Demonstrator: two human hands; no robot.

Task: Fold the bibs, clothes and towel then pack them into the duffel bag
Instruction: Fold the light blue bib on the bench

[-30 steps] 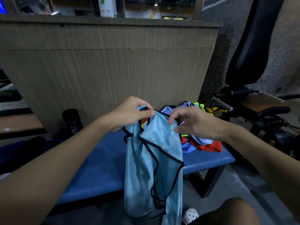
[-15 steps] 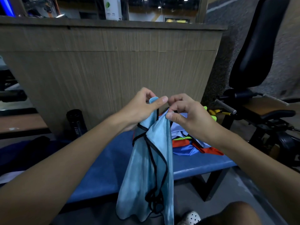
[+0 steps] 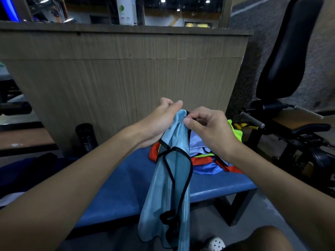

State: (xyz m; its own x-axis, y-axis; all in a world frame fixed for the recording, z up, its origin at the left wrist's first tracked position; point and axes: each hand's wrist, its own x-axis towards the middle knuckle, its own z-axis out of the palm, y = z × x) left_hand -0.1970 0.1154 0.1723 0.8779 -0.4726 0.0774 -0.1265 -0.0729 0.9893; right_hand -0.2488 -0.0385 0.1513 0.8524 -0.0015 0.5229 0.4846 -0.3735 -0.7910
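A light blue bib (image 3: 168,185) with black trim hangs doubled over in front of the blue bench (image 3: 119,180), its lower end below the seat edge. My left hand (image 3: 159,122) grips its top from the left. My right hand (image 3: 208,129) pinches the same top edge from the right, thumb and fingers close to the left hand. Behind them a pile of bibs (image 3: 208,156) in red, neon yellow and pale blue lies on the bench's right end. The duffel bag cannot be made out for certain.
A wooden counter wall (image 3: 126,82) rises right behind the bench. A black bottle (image 3: 86,136) stands on the floor at the left. Dark cloth (image 3: 29,171) lies at the bench's left end. A black gym machine with a seat (image 3: 290,98) stands at the right.
My two hands have come together and risen, bringing the bib's top corners against each other, so the bib now hangs narrower. The view has shifted slightly.
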